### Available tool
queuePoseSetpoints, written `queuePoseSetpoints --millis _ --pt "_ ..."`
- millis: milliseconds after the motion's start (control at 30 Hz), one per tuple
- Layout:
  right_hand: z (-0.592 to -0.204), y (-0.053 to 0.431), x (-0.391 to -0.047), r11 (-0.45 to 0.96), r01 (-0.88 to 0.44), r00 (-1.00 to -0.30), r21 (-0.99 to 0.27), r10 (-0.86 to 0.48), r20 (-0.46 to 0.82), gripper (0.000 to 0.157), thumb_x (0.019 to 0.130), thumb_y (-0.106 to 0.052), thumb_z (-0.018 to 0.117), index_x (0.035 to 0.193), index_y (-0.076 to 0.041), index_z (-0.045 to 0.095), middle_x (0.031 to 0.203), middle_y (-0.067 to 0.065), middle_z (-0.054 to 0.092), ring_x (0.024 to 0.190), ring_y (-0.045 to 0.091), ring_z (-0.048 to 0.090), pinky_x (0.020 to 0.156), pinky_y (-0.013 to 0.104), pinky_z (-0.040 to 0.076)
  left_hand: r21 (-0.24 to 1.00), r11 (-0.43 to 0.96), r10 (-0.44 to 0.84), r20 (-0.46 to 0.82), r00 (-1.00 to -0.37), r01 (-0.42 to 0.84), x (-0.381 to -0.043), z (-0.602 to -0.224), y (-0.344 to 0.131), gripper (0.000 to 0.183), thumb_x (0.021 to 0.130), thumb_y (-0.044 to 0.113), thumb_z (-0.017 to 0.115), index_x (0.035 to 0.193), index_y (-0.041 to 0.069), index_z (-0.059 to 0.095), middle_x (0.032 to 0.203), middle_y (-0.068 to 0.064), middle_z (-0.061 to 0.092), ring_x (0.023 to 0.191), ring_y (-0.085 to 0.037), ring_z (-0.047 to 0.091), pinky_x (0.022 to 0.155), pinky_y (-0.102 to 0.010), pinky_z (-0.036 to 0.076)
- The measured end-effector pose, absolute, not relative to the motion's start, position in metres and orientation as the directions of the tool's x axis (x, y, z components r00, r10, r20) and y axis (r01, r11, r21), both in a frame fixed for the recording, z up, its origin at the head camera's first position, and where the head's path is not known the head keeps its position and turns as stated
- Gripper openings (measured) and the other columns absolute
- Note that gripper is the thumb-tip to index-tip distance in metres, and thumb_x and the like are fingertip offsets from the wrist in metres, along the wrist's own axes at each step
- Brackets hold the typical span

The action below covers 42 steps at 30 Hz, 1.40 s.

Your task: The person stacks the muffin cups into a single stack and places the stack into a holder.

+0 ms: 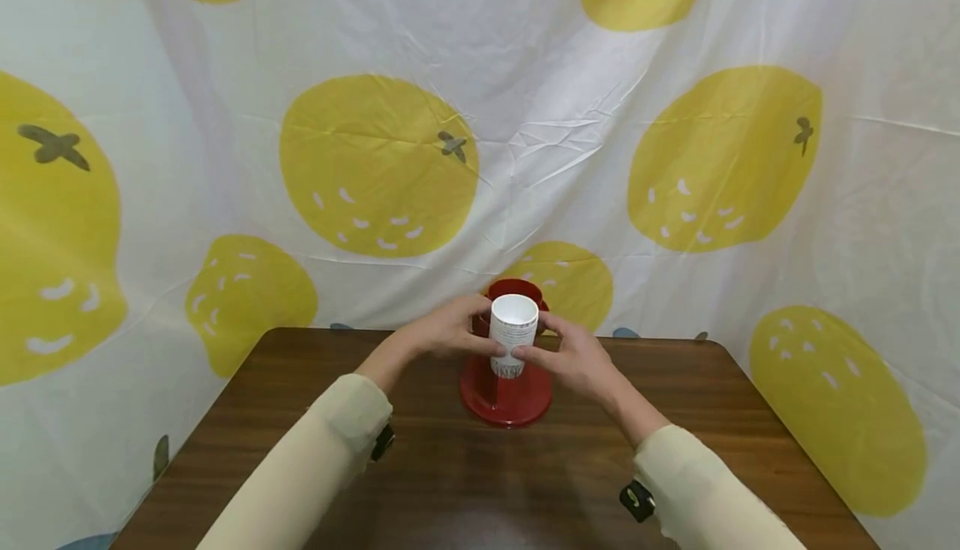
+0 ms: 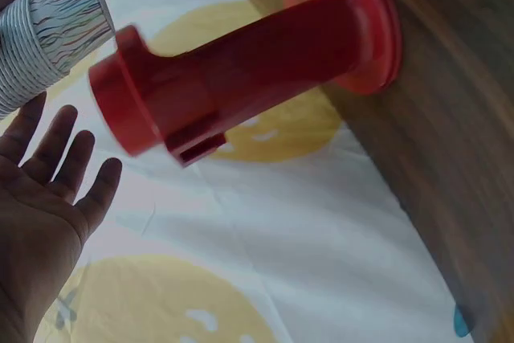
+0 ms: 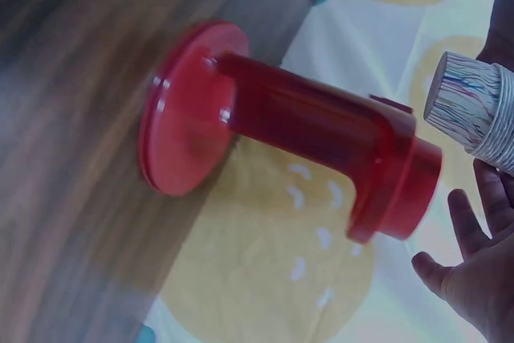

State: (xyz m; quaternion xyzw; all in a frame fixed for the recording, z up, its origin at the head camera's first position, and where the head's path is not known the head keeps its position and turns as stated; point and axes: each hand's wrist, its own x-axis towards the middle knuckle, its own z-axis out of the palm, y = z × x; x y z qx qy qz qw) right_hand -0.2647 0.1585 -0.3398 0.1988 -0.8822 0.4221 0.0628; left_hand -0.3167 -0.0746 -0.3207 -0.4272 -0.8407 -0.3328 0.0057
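Note:
A stack of nested white paper cups (image 1: 513, 333) with a streaky print is held upright between both hands. My left hand (image 1: 453, 332) grips it from the left, thumb across the near side. On the opposite side my right hand (image 1: 576, 357) does the same, its thumb almost meeting the other. Right behind the stack stands a red cup holder (image 1: 517, 408), with a round base, a tall half-open column and a ring top. In the left wrist view the lowest cup's bottom (image 2: 76, 18) is near the ring's level, apart from the holder (image 2: 265, 66). Lower fingers are spread in both wrist views.
The holder stands on a dark brown wooden table (image 1: 435, 467), toward its far edge. Behind the table hangs a white cloth (image 1: 525, 117) printed with yellow lemons. A small black device (image 1: 637, 500) is on the right wrist, another (image 1: 382, 443) on the left.

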Motion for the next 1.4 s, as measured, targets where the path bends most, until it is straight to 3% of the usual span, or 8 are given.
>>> queuePoseSetpoints --millis 100,267,500,733,867,1167,1400 --pt "-0.328 0.159 -0.272 0.557 -0.419 -0.906 -0.717 -0.311 0.288 0.057 0.086 -0.038 0.077 0.134 -0.012 0.059 0.124 0.008 0.064 0.119 0.031 0.054 0.098 0.049 0.044 0.58 0.425 0.694 0.284 -0.662 0.694 -0.321 -0.31 -0.073 0.04 0.083 0.024 0.082 0.115 0.008 0.064 0.108 -0.002 0.066 0.102 -0.026 0.061 0.09 -0.041 0.05" --pt "-0.31 0.159 -0.283 0.545 -0.474 -0.879 -0.692 -0.338 0.336 0.059 0.089 -0.031 0.076 0.139 -0.007 0.055 0.133 0.011 0.06 0.129 0.03 0.048 0.109 0.053 0.033 0.602 0.42 0.666 0.304 -0.681 0.679 -0.328 -0.294 -0.072 0.044 0.083 0.023 0.08 0.122 0.008 0.065 0.119 -0.004 0.065 0.111 -0.022 0.057 0.1 -0.045 0.044" --pt "-0.288 0.158 -0.299 0.536 -0.507 -0.861 -0.675 -0.351 0.368 0.054 0.091 -0.025 0.075 0.137 -0.005 0.056 0.133 0.013 0.061 0.13 0.029 0.048 0.108 0.052 0.034 0.642 0.431 0.637 0.282 -0.718 0.634 -0.34 -0.273 -0.071 0.047 0.084 0.022 0.079 0.126 0.008 0.064 0.132 -0.01 0.06 0.125 -0.024 0.051 0.106 -0.044 0.04" --pt "-0.271 0.161 -0.315 0.567 -0.517 -0.856 -0.641 -0.33 0.399 0.05 0.091 -0.029 0.074 0.133 -0.006 0.06 0.129 0.013 0.063 0.128 0.029 0.05 0.107 0.049 0.037 0.635 0.449 0.628 0.276 -0.727 0.629 -0.354 -0.255 -0.067 0.045 0.086 0.026 0.076 0.126 0.009 0.063 0.131 -0.01 0.06 0.127 -0.032 0.05 0.104 -0.047 0.041" --pt "-0.265 0.161 -0.321 0.63 -0.487 -0.872 -0.604 -0.309 0.381 0.056 0.09 -0.038 0.073 0.137 -0.011 0.058 0.132 0.01 0.062 0.13 0.029 0.049 0.106 0.05 0.037 0.651 0.453 0.624 0.258 -0.738 0.61 -0.36 -0.25 -0.067 0.045 0.088 0.025 0.074 0.128 0.008 0.061 0.129 -0.01 0.06 0.126 -0.033 0.05 0.102 -0.048 0.042" --pt "-0.264 0.162 -0.338 0.612 -0.48 -0.877 -0.628 -0.33 0.349 0.06 0.092 -0.036 0.072 0.141 -0.008 0.054 0.136 0.013 0.059 0.132 0.033 0.046 0.107 0.054 0.034 0.666 0.481 0.603 0.221 -0.767 0.57 -0.374 -0.25 -0.065 0.043 0.089 0.028 0.074 0.127 0.01 0.062 0.125 -0.007 0.062 0.117 -0.025 0.054 0.098 -0.045 0.044" --pt "-0.267 0.164 -0.347 0.622 -0.464 -0.886 -0.631 -0.321 0.336 0.062 0.091 -0.04 0.071 0.141 -0.008 0.053 0.139 0.012 0.057 0.133 0.033 0.045 0.108 0.053 0.035 0.676 0.487 0.588 0.214 -0.78 0.553 -0.382 -0.255 -0.061 0.042 0.09 0.027 0.073 0.127 0.008 0.062 0.124 -0.009 0.062 0.117 -0.025 0.054 0.098 -0.044 0.045"
